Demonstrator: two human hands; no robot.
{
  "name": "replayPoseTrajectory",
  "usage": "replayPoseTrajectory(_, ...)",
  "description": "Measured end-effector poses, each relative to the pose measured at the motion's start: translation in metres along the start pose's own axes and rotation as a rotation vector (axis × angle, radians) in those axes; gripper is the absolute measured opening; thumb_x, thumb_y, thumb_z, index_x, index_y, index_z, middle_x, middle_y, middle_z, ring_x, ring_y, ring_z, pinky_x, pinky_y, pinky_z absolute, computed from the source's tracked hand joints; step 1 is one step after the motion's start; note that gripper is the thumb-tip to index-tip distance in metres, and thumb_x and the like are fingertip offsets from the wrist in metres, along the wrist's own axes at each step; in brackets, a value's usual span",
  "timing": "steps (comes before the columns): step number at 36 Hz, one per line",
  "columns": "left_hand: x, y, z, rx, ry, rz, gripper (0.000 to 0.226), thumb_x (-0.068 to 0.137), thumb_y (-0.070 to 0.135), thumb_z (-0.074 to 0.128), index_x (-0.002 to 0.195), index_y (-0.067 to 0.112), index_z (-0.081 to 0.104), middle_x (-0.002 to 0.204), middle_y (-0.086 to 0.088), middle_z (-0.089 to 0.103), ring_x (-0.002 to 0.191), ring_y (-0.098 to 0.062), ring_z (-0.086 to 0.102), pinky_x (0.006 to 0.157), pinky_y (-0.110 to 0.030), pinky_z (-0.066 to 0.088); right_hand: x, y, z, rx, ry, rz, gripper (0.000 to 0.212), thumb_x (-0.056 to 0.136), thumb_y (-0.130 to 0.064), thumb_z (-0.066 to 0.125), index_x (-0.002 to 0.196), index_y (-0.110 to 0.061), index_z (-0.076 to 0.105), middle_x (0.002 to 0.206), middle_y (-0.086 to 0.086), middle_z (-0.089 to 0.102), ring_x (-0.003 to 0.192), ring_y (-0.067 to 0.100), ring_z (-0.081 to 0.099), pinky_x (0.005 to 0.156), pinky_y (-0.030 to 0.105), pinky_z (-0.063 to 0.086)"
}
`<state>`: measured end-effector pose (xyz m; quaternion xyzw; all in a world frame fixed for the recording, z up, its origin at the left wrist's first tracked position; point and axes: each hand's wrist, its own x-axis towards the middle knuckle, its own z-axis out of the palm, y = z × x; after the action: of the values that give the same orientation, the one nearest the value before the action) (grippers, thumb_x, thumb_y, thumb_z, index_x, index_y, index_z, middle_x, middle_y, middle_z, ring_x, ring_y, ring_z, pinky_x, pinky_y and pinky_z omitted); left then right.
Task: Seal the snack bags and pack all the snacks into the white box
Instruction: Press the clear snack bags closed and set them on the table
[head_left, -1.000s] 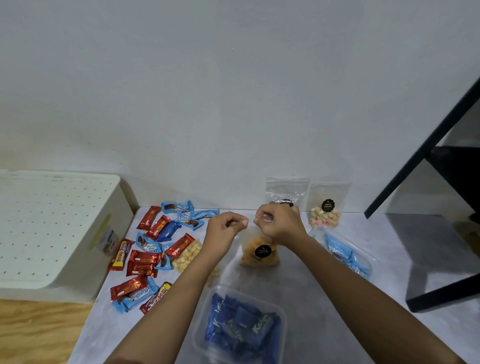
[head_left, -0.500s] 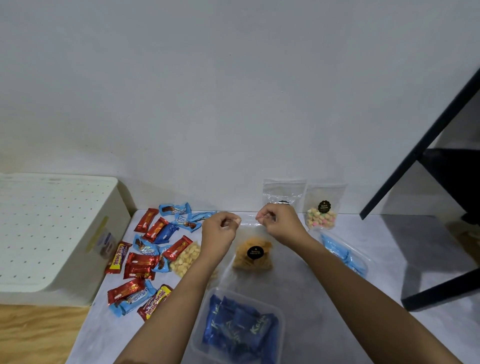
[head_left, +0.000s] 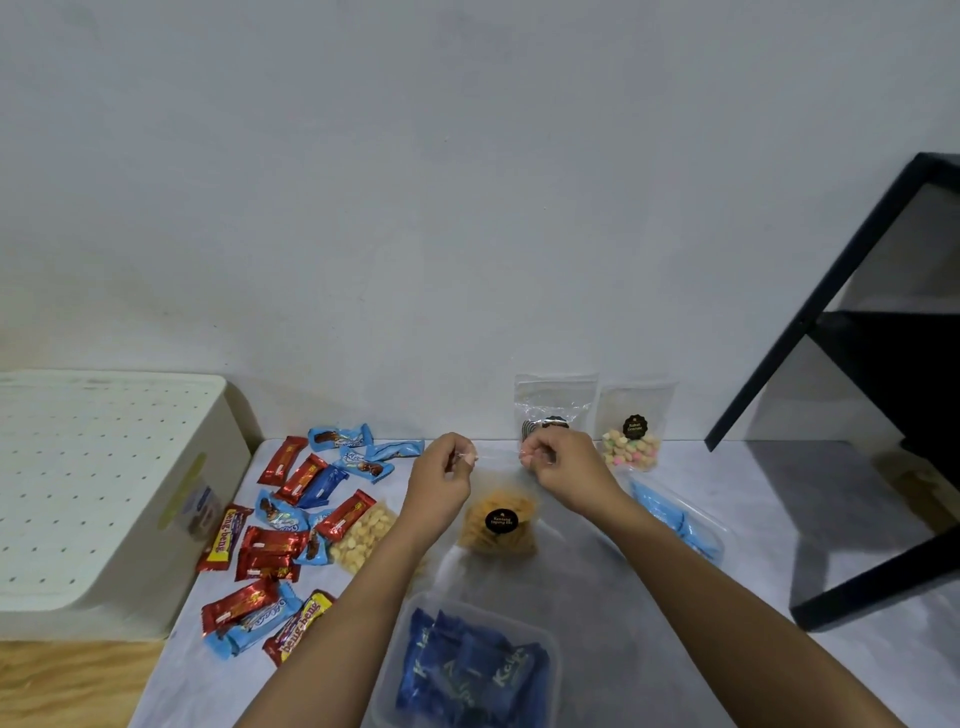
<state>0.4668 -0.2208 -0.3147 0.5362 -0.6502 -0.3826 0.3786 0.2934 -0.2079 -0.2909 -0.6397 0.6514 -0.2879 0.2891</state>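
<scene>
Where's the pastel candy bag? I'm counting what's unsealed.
Head view, far right: the pastel candy bag stands against the wall, beside the right hand.

A plain pale wall (head_left: 467, 208) fills the far side; below it runs a grey marbled tabletop (head_left: 675, 623); at the right stands a black metal frame (head_left: 831, 332), casting a shadow; wooden floor (head_left: 67, 686) shows near left; light is soft and even.

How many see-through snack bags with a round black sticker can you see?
3: the orange snack bag held by both hands, the pastel bag against the wall, another bag left of it. More may be hidden.
</scene>
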Motion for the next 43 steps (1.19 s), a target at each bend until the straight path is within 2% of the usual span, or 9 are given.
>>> replayPoseTrajectory(8, -0.005, 0.000, 0.007, -0.053, 0.177, 0.005, 0.006, 0.089, 0.011, 0.058, 0.094, 0.014, 0.058, 0.095, -0.001, 0.059, 0.088, -0.010, 0.053, 0.072, -0.002, 0.039, 0.000, 0.003, 0.001, -0.007, 0.059, -0.016, 0.021, 0.080, -0.006, 0.061, 0.072, -0.025, 0.065, 0.074, -0.013, 0.060, 0.070, -0.001, 0.052, 0.069, 0.023, 0.045)
replayPoseTrajectory(13, -0.016, 0.011, 0.012, -0.160, 0.329, -0.168, 0.025, 0.082, 0.032, 0.068, 0.087, 0.011, 0.054, 0.082, 0.000, 0.052, 0.074, -0.009, 0.048, 0.065, -0.013, 0.042, -0.003, 0.006, 0.001, 0.006, 0.065, -0.094, 0.012, 0.084, -0.010, 0.062, 0.079, -0.020, 0.068, 0.084, -0.009, 0.060, 0.080, 0.004, 0.058, 0.080, 0.023, 0.051)
replayPoseTrajectory(16, -0.021, 0.015, 0.018, -0.236, 0.253, -0.213, 0.023, 0.084, 0.032, 0.066, 0.074, 0.013, 0.058, 0.071, 0.001, 0.058, 0.067, -0.010, 0.052, 0.059, -0.007, 0.041, -0.006, 0.008, 0.001, -0.017, 0.040, -0.161, 0.010, 0.084, -0.010, 0.062, 0.082, -0.017, 0.069, 0.082, -0.008, 0.058, 0.082, 0.010, 0.058, 0.079, 0.023, 0.049)
replayPoseTrajectory(20, -0.019, 0.016, 0.021, -0.375, 0.155, -0.280, 0.015, 0.086, 0.025, 0.064, 0.076, 0.013, 0.065, 0.075, -0.006, 0.066, 0.076, -0.019, 0.062, 0.077, -0.030, 0.051, -0.008, 0.010, -0.002, -0.051, -0.019, -0.211, 0.006, 0.085, -0.013, 0.063, 0.085, -0.015, 0.069, 0.084, -0.005, 0.058, 0.083, 0.012, 0.058, 0.077, 0.024, 0.047)
replayPoseTrajectory(22, -0.018, 0.018, 0.020, -0.441, 0.141, -0.309, 0.010, 0.086, 0.012, 0.063, 0.077, 0.013, 0.065, 0.074, -0.007, 0.065, 0.077, -0.021, 0.061, 0.079, -0.033, 0.051, -0.009, 0.012, -0.004, -0.039, -0.041, -0.210, 0.004, 0.084, -0.015, 0.065, 0.086, -0.015, 0.068, 0.083, -0.005, 0.057, 0.080, 0.011, 0.057, 0.075, 0.022, 0.046)
replayPoseTrajectory(28, -0.016, 0.019, 0.016, -0.448, 0.091, -0.315, 0.014, 0.086, 0.002, 0.059, 0.078, 0.013, 0.063, 0.073, -0.007, 0.064, 0.070, -0.016, 0.060, 0.071, -0.022, 0.051, -0.007, 0.007, -0.005, 0.072, -0.137, -0.097, 0.012, 0.081, -0.026, 0.070, 0.078, -0.014, 0.069, 0.076, -0.005, 0.063, 0.069, 0.006, 0.056, 0.069, 0.026, 0.048)
replayPoseTrajectory(32, -0.014, 0.012, 0.014, -0.374, 0.034, -0.294, 0.007, 0.087, 0.001, 0.059, 0.085, 0.003, 0.065, 0.073, -0.004, 0.064, 0.064, -0.006, 0.062, 0.063, -0.012, 0.051, -0.002, 0.004, -0.006, -0.008, -0.116, -0.068, 0.017, 0.084, -0.024, 0.066, 0.067, -0.022, 0.065, 0.067, -0.008, 0.063, 0.065, 0.001, 0.054, 0.065, 0.022, 0.039)
replayPoseTrajectory(36, -0.012, 0.006, 0.010, -0.334, 0.017, -0.287, 0.010, 0.087, 0.000, 0.058, 0.092, -0.007, 0.064, 0.070, -0.006, 0.063, 0.054, 0.001, 0.061, 0.060, -0.010, 0.051, 0.001, 0.000, 0.000, -0.092, -0.099, -0.027, 0.020, 0.084, -0.029, 0.063, 0.064, -0.024, 0.062, 0.064, -0.010, 0.060, 0.066, 0.007, 0.054, 0.066, 0.028, 0.043)
replayPoseTrajectory(43, -0.013, 0.002, 0.004, -0.281, -0.063, -0.273, 0.012, 0.087, 0.002, 0.058, 0.081, 0.007, 0.067, 0.072, -0.005, 0.065, 0.067, -0.012, 0.061, 0.077, -0.030, 0.052, 0.004, -0.011, 0.009, -0.126, -0.124, -0.030, 0.020, 0.083, -0.027, 0.062, 0.065, -0.018, 0.063, 0.064, -0.006, 0.059, 0.066, 0.015, 0.055, 0.066, 0.032, 0.047)
